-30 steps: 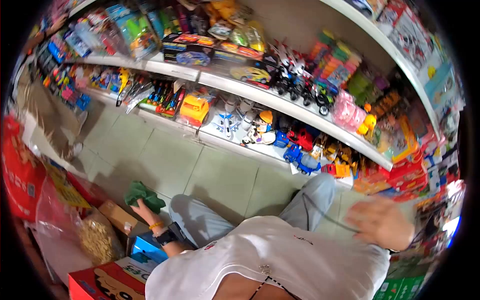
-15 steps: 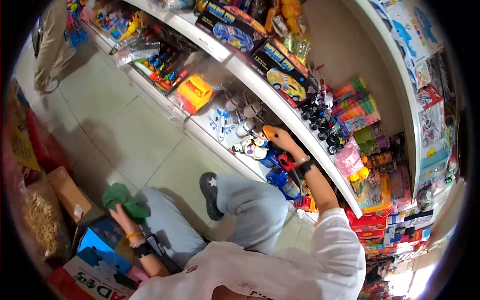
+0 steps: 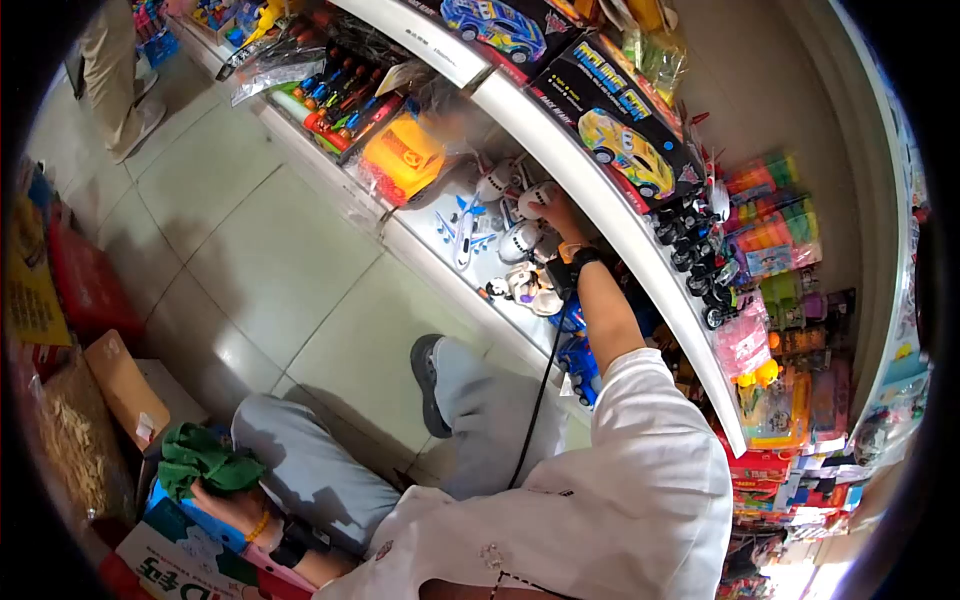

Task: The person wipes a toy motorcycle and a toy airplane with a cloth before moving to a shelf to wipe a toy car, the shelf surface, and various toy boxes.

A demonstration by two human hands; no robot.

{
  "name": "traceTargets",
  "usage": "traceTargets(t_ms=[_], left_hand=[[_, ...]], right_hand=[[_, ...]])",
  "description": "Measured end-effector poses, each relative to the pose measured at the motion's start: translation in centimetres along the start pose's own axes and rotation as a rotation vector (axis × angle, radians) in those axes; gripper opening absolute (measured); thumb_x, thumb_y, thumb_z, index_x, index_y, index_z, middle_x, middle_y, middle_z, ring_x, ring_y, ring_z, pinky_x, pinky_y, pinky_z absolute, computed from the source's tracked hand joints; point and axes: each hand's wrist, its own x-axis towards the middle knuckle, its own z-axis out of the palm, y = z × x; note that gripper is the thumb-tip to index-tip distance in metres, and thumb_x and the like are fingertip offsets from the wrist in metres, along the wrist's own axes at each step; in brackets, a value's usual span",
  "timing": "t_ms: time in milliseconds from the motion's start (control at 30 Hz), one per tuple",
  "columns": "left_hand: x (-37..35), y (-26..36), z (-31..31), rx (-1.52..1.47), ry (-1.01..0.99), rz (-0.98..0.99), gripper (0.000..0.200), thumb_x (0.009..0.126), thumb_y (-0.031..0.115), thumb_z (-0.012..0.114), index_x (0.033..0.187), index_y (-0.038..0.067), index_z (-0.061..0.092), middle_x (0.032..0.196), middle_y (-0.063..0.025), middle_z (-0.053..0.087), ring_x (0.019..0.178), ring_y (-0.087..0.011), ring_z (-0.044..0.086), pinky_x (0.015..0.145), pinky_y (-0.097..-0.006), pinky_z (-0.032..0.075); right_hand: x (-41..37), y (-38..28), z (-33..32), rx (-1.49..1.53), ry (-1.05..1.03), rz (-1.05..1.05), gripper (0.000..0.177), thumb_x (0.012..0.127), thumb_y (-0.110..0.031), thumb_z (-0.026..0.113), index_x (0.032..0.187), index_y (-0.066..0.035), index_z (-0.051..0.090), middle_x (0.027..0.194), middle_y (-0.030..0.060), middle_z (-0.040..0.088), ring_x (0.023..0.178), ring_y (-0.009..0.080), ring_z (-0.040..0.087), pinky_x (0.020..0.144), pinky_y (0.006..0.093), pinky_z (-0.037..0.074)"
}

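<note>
My left hand (image 3: 232, 508) is closed round a crumpled green cloth (image 3: 205, 460), low at the left beside my knee. My right hand (image 3: 566, 218) reaches into the lower shelf, its fingers on a white, round-nosed toy plane (image 3: 537, 200). Part of that grip is hidden by the hand itself. Similar white toys stand close by, one (image 3: 518, 241) just below the hand. A white and blue toy airplane (image 3: 462, 232) sits nearer the shelf's front edge. Small white figures (image 3: 528, 287) are under my right wrist.
Over my right arm curves the upper shelf's white edge (image 3: 600, 165), bearing boxed toy cars (image 3: 625, 140). A yellow toy in plastic wrap (image 3: 403, 155) stands farther along the lower shelf. Cardboard boxes (image 3: 125, 385) crowd my left side. Another person's legs (image 3: 112, 85) are at upper left.
My right hand has moved farther along the lower shelf, from above the small figures to the white toy plane. My left hand, with the green cloth, has shifted down and left.
</note>
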Motion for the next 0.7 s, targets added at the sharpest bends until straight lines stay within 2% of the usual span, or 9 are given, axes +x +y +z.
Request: traceTargets(t_ms=[100,233,267,367,467,567,600,667,700], left_hand=[[1.3,-1.0,-1.7,0.063,-0.053,0.065,0.048,0.093,0.037,0.049,0.13,0.006,0.044,0.126,-0.015,0.049,0.11,-0.0328,0.054,0.089,-0.0471,0.052],[2.4,-2.9,-4.4,0.862,-0.08,0.481,0.039,0.089,0.023,0.056,0.121,0.003,0.047,0.122,-0.0143,0.049,0.111,-0.0272,0.051,0.091,-0.0397,0.048],[1.6,-1.1,-1.4,0.005,0.019,0.028,0.038,0.088,0.021,0.056,0.12,0.002,0.048,0.122,-0.0135,0.05,0.109,-0.0266,0.052,0.09,-0.0418,0.046],[1.6,-1.2,-1.5,0.024,0.004,0.002,0.038,0.088,0.021,0.055,0.12,0.003,0.048,0.119,-0.012,0.052,0.107,-0.026,0.053,0.091,-0.0408,0.046],[1.2,-1.2,-0.5,-0.028,-0.046,0.053,0.043,0.087,0.019,0.055,0.126,0.004,0.048,0.122,-0.0111,0.053,0.108,-0.0253,0.054,0.092,-0.0393,0.046],[-0.4,-0.3,3.0,-0.083,-0.098,0.064,0.045,0.086,0.017,0.055,0.128,0.005,0.047,0.124,-0.0111,0.053,0.112,-0.0261,0.054,0.095,-0.04,0.047],[-0.5,-0.2,3.4,-0.088,-0.165,0.057,0.046,0.085,0.016,0.055,0.129,0.005,0.046,0.124,-0.0112,0.053,0.112,-0.0265,0.054,0.095,-0.0406,0.047],[-0.5,-0.8,4.1,-0.101,-0.223,0.026,0.046,0.086,0.016,0.055,0.13,0.006,0.045,0.124,-0.0114,0.053,0.111,-0.0267,0.055,0.093,-0.0406,0.048],[-1.1,-0.7,5.0,-0.101,-0.235,0.013,0.045,0.086,0.015,0.055,0.129,0.006,0.044,0.123,-0.0113,0.053,0.11,-0.0263,0.056,0.092,-0.0397,0.049]], right_hand=[[-0.4,0.2,-0.4,-0.101,0.045,-0.028,0.087,0.063,-0.031,0.086,0.129,0.002,0.042,0.119,0.0199,0.056,0.111,0.0323,0.055,0.095,0.04,0.044],[0.0,0.2,-0.9,-0.102,-0.094,0.112,0.083,0.064,-0.032,0.085,0.128,0.001,0.043,0.119,0.0186,0.055,0.111,0.031,0.054,0.094,0.0398,0.044],[0.5,3.1,-0.1,-0.091,-0.026,-0.024,0.082,0.066,-0.032,0.084,0.129,0.002,0.042,0.122,0.0186,0.054,0.113,0.0309,0.053,0.096,0.0393,0.043],[1.3,4.1,-0.1,-0.234,-0.131,-0.036,0.082,0.068,-0.033,0.083,0.13,0.002,0.041,0.125,0.0187,0.052,0.116,0.0312,0.051,0.098,0.0392,0.041],[0.5,0.8,-0.7,-0.059,-0.219,0.143,0.079,0.076,-0.039,0.075,0.134,0.003,0.04,0.133,0.0202,0.049,0.123,0.0317,0.047,0.102,0.0384,0.038],[-1.8,-5.0,-1.9,0.081,-0.125,-0.002,0.071,0.083,-0.048,0.062,0.13,0.003,0.046,0.127,0.0254,0.053,0.122,0.0323,0.048,0.104,0.037,0.035],[-3.4,-9.6,-3.0,0.218,-0.169,0.066,0.07,0.084,-0.046,0.062,0.13,0.004,0.046,0.126,0.0258,0.054,0.121,0.033,0.049,0.104,0.0373,0.035],[-4.6,-17.2,-4.8,0.067,-0.405,0.172,0.065,0.085,-0.038,0.063,0.129,0.006,0.046,0.125,0.0239,0.055,0.117,0.032,0.052,0.101,0.036,0.038],[-5.9,-19.1,-5.4,-0.012,-0.449,-0.007,0.068,0.087,-0.038,0.062,0.133,0.007,0.041,0.132,0.025,0.049,0.12,0.0326,0.05,0.103,0.0367,0.038]])
